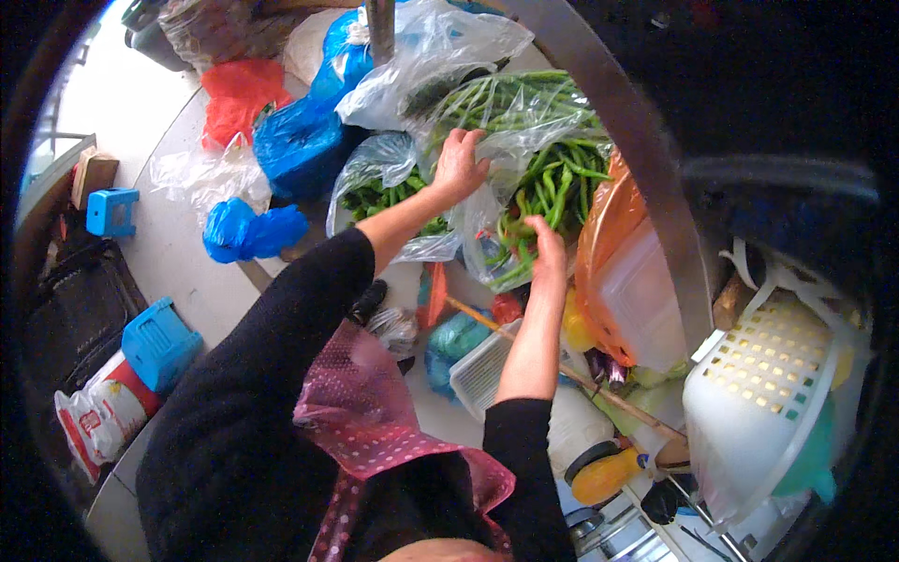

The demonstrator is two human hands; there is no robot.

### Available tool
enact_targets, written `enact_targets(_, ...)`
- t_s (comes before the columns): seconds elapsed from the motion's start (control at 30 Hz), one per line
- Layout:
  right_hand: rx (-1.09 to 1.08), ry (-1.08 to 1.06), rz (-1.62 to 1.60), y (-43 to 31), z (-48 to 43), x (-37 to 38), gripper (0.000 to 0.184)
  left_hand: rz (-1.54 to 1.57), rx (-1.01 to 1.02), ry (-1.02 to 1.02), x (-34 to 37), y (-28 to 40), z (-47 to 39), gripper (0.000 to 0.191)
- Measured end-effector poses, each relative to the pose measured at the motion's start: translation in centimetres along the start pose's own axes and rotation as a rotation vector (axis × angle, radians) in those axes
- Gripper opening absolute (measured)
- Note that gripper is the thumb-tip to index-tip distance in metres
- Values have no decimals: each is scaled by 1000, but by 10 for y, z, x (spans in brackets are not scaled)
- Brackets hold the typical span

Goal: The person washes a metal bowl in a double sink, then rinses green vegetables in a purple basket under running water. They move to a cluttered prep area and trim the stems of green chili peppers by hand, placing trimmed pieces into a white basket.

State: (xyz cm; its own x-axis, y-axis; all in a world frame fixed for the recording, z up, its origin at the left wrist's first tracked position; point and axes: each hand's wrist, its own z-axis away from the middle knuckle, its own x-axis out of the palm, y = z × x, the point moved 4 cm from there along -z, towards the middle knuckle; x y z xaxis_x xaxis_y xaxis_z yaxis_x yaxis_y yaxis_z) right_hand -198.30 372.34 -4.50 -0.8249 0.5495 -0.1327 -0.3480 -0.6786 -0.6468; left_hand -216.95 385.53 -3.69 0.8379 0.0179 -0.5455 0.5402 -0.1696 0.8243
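Observation:
Long green peppers [558, 186] fill a clear plastic bag [491, 270] in front of me. My right hand [549, 246] is at the near side of these peppers, its fingers partly hidden among them. My left hand [461, 165] reaches across to the clear plastic between the bags, fingertips touching the film; whether it grips it I cannot tell. Under my left forearm sits another clear bag [393, 158] with shorter green peppers [383, 200]. Beyond both hands, long green beans [506, 105] lie in a clear bag.
An orange plastic bag [607, 218] borders the peppers on the right, near a curved metal edge [660, 154]. Blue bags [302, 140] stand at left. A wooden stick [604, 393] slants below my right arm, beside a white basket [744, 407]. Blue stools [158, 344] are far left.

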Motion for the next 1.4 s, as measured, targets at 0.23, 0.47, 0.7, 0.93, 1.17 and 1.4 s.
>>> enact_targets(0.23, -354, 148, 98, -18, 42, 5, 35, 899, -829, -811, 39, 37, 64, 87)
enact_targets(0.47, -506, 336, 781, 10, 133, 13, 47, 1137, -1103, -1201, 30, 72, 81, 118)
enact_targets(0.7, -646, 144, 767, 41, 145, 57, 56, 460, -531, -809, 22, 69, 90, 25)
enact_targets(0.93, -467, 37, -33, 37, 129, -21, 51, 529, -441, -927, -17, 50, 91, 22)
enact_targets(1.17, -357, -276, -140, 23, 51, 12, 57, -119, -211, -702, -8, 74, 150, 74)
enact_targets(1.4, -7, -401, -800, 68, 34, -17, 39, 531, -372, -847, -12, 40, 144, 62)
